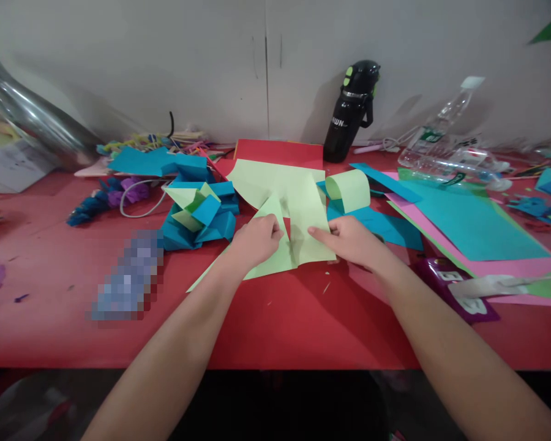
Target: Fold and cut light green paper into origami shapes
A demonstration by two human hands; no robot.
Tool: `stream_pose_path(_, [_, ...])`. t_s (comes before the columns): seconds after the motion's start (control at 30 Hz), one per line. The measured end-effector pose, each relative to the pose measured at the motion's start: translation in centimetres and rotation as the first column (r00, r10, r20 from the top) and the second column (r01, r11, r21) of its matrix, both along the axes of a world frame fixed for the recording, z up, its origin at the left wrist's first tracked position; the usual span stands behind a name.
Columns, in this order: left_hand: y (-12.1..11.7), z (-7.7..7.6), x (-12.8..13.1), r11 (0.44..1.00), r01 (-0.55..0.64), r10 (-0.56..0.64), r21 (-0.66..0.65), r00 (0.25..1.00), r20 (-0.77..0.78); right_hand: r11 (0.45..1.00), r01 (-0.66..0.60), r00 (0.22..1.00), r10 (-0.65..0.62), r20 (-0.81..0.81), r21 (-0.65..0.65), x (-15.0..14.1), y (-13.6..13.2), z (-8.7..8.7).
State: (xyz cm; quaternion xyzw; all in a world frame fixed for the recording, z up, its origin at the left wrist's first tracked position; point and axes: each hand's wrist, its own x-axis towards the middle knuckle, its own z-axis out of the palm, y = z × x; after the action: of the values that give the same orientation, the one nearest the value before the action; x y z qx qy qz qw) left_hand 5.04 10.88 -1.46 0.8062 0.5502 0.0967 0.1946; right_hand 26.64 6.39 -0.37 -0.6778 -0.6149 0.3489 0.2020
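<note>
Clockwise around the middle of my red table, I saw a black bottle at one, clear bottles at two, a purple packet past three, and a steel flask at ten.

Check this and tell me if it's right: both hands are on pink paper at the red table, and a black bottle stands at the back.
The colour is wrong: the head view shows the left hand and right hand on pale green paper, not pink. The red table and black bottle are as you say.
</note>
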Motion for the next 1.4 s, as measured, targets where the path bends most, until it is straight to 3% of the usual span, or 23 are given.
stream_pose_path(0.13, [-0.2, 0.5, -0.1, 1.0, 0.01, -0.01, 0.013, 0.999, -0.031, 0.985, -0.026, 0.987, -0.002, -0.161, -0.172, -0.2, -0.4, 1.2])
stream_pose_path(0.4, [-0.3, 1.2, -0.5, 0.992, 0.063, -0.061, -0.109, 0.998, 0.015, 0.98, -0.028, 0.987, -0.003, -0.158, -0.196, -0.2, -0.4, 1.3])
stream_pose_path(0.67, [-0.1, 0.7, -0.5, 0.986, 0.051, -0.04, -0.158, 0.996, 0.075, 0.977, -0.093, 0.995, 0.099, 0.023, -0.19, 0.4, -0.1, 0.7])
stream_pose_path(0.87, [-0.1, 0.9, -0.6, 0.986, 0.061, -0.049, -0.152, 0.995, 0.084, 0.973, -0.078, 0.997, 0.071, -0.04, -0.215, 1.0, -0.3, 0.9])
stream_pose_path(1.07, [-0.6, 2.1, -1.1, 0.968, 0.169, -0.158, -0.185, 0.985, 0.073, 0.963, -0.133, 0.978, 0.089, -0.188, -0.233, 1.6, -0.3, 0.7])
stream_pose_path(1.2, [-1.1, 2.5, -0.9, 0.962, 0.184, -0.181, -0.2, 0.983, 0.032, 0.962, -0.147, 0.977, 0.104, -0.187, -0.232, 1.4, -0.3, 0.8])
stream_pose_path(1.4, [-0.7, 1.7, -0.8, 0.949, 0.201, -0.195, -0.242, 0.98, 0.048, 0.962, -0.157, 0.982, 0.13, -0.134, -0.224, 1.3, -0.5, 1.2])
